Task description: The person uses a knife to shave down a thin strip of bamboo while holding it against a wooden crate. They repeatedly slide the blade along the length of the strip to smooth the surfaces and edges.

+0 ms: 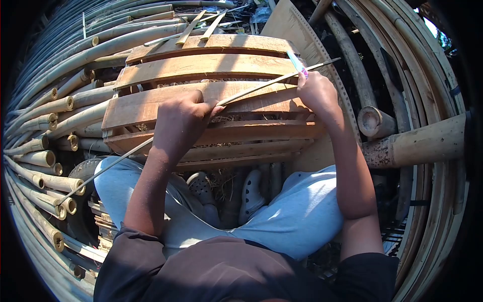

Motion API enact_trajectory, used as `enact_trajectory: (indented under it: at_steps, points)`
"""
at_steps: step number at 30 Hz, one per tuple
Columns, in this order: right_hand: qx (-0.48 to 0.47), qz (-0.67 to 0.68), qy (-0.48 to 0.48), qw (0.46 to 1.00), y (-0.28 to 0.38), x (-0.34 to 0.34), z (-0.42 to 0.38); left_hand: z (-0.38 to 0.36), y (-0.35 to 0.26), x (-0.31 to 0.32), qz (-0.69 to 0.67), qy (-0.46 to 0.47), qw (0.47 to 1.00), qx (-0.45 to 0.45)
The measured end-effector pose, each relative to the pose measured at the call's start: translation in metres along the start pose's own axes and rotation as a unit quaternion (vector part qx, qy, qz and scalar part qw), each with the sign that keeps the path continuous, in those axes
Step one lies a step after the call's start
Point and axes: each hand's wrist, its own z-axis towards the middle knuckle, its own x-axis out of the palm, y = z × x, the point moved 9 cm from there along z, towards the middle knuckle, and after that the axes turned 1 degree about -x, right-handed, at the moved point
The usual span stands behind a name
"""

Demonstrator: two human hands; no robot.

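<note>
A long thin bamboo strip (261,89) slants from the lower left up to the right, over a slatted wooden bench (201,67). My left hand (182,118) is closed around the strip near its middle, thumb and fingers pinching it. My right hand (317,91) is closed on a knife-like tool (296,61) with a pale bluish blade and a purple patch by the fingers. That tool crosses the strip close to its far right end. Most of its handle is hidden in my fist.
Bamboo poles (65,104) are piled along the left. Several short flat pieces (190,27) lie at the bench's back edge. A thick bamboo pole (422,141) and long slats (427,65) stand at right, beside a brown board (289,30). My clog-style shoes (251,194) are below the bench.
</note>
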Motion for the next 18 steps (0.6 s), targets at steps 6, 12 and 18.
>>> enact_trajectory:
  at_steps: [6, 12, 18]
  points:
    - [-0.111, 0.070, 0.086, 0.988, 0.057, 0.027, -0.041, 0.000, -0.016, -0.009, 0.013, -0.029, 0.999, 0.024]
    - [-0.005, 0.033, 0.083, 0.996, 0.008, 0.008, -0.012, -0.001, -0.013, -0.007, 0.009, -0.027, 0.999, 0.021]
    - [-0.115, 0.059, 0.110, 0.985, 0.071, 0.034, -0.053, -0.001, -0.016, -0.008, 0.017, -0.020, 0.999, 0.024]
